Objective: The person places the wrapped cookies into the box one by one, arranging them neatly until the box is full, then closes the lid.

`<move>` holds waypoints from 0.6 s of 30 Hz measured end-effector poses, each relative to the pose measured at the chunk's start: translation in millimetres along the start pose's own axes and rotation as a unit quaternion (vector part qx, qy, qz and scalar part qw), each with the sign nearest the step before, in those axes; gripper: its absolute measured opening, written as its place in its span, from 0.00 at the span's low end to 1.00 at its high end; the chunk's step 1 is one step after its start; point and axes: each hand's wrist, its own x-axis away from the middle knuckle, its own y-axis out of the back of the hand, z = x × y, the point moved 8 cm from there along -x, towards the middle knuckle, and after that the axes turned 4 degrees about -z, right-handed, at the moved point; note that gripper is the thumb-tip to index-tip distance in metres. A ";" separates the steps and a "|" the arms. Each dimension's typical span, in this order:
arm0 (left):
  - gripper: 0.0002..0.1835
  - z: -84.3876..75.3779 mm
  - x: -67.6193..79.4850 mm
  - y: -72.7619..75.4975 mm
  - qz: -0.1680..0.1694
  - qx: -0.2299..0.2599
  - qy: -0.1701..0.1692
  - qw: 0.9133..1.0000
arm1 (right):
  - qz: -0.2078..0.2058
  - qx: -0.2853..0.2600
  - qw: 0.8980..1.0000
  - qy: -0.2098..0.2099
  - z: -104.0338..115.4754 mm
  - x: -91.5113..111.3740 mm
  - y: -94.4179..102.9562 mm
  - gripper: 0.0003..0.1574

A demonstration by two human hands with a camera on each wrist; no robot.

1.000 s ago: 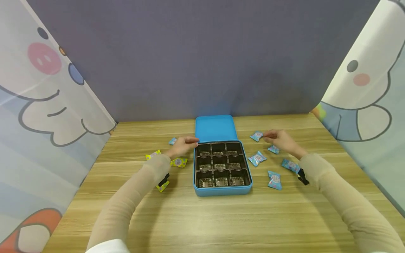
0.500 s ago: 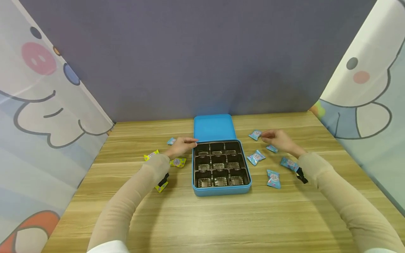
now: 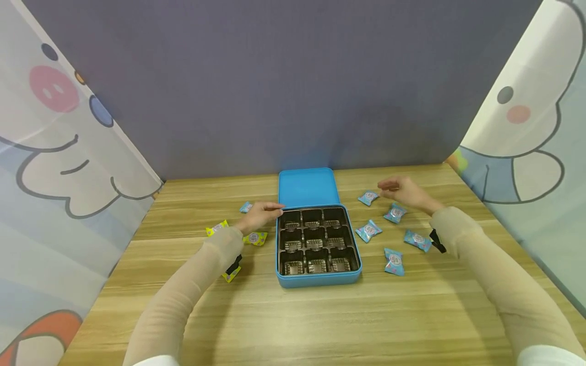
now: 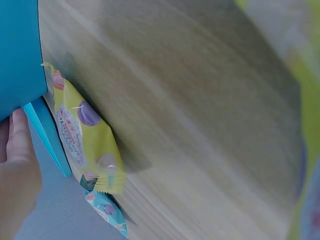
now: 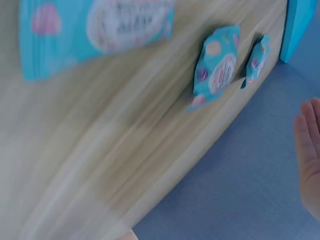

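Note:
A blue tin (image 3: 320, 280) with a dark tray of square compartments sits mid-table, its blue lid (image 3: 306, 188) laid back behind it. My left hand (image 3: 258, 216) touches the tin's far left corner, fingers nearly straight, beside the hinge side. Above the right part of the table, my right hand (image 3: 405, 193) hovers with relaxed fingers and nothing in them. Nearest to it are two blue wrapped candies, one candy (image 3: 368, 197) just left of the fingertips and another candy (image 3: 395, 213) below the palm. In the right wrist view that hand (image 5: 312, 155) is clear of the candies.
More blue candies lie right of the tin, such as one candy (image 3: 393, 262) in front. Left of it are yellow candies, including one yellow candy (image 3: 255, 238) by the left wrist, and a blue candy (image 3: 245, 207) farther back. A grey panel (image 3: 293, 86) borders the table's far edge.
My right hand has lifted slightly off the candies and moved back, uncovering more of the blue candy below it. My left hand stays at the tin's corner.

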 end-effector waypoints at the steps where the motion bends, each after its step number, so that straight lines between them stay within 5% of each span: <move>1: 0.22 0.3 0.0 0.6 -0.001 -0.001 -0.002 1.000 | 0.001 0.003 1.000 0.007 0.7 -2.6 0.4 0.25; 18: 0.22 4.3 -0.9 -1.6 0.006 0.010 0.007 1.000 | 0.064 0.048 0.997 -0.003 -20.2 -34.2 -24.9 0.27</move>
